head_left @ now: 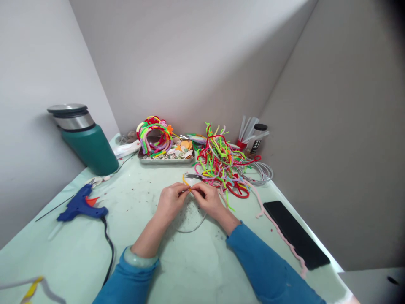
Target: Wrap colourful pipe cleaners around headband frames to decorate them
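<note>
My left hand [170, 202] and my right hand [209, 200] meet over the middle of the table, thumbs and fingertips pinched together. Between them is a short orange-yellow pipe cleaner [185, 180], one end sticking up past the left fingertips. Most of it is hidden by my fingers. Just beyond my hands lie scissors [191, 175], their dark blades pointing left. A thin grey strand [193, 231] curves on the table below my hands; I cannot tell whether it joins what they hold.
A tangled heap of coloured pipe cleaners [218, 158] lies behind. Further left is a metal tray [167, 161] with small pieces and wrapped headbands [145, 141]. A blue glue gun [79, 206] and green bottle [90, 145] stand left; a black phone [295, 234] and pink strand [280, 232] lie right.
</note>
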`<act>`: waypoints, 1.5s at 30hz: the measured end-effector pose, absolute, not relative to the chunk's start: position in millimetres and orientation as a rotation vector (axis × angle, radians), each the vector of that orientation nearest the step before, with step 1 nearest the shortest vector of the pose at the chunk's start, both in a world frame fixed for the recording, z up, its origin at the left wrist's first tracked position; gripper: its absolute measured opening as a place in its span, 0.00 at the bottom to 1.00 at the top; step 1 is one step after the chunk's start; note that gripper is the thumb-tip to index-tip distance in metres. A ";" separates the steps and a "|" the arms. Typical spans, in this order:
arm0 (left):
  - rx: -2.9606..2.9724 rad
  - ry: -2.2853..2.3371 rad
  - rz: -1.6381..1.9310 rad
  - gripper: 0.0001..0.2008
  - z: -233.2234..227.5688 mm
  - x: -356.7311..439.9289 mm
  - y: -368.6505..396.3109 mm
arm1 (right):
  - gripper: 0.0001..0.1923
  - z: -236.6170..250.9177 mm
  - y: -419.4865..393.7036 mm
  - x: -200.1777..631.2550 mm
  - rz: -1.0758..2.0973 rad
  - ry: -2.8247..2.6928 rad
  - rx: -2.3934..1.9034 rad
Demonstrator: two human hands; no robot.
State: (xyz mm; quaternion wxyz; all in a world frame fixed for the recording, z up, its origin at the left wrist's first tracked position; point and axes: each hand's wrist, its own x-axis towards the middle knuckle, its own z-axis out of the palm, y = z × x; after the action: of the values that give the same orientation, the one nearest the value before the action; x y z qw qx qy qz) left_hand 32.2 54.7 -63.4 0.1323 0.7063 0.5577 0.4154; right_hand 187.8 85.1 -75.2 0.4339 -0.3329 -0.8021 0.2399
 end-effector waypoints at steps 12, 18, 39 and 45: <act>2.033 1.621 1.208 0.09 -57.2 33.4 53.3 | 0.08 -70.6 81.8 189.5 0.580 -1.993 -0.820; 2.040 1.655 1.176 0.09 -57.2 33.7 52.1 | 0.07 -71.1 81.9 189.8 0.558 -1.981 -0.808; 2.020 1.635 1.193 0.09 -51.1 35.8 47.8 | 0.07 -63.6 78.5 190.1 0.546 -1.939 -0.789; 1.947 1.620 1.203 0.09 -50.1 35.5 47.7 | 0.07 -62.9 78.1 190.3 0.548 -1.946 -0.788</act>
State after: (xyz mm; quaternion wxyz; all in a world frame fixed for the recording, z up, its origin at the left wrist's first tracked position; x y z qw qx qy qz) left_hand 35.5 47.7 -50.1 0.1680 0.6845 0.5696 0.4228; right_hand 190.3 78.1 -62.9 0.4671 -0.3212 -0.7929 0.2235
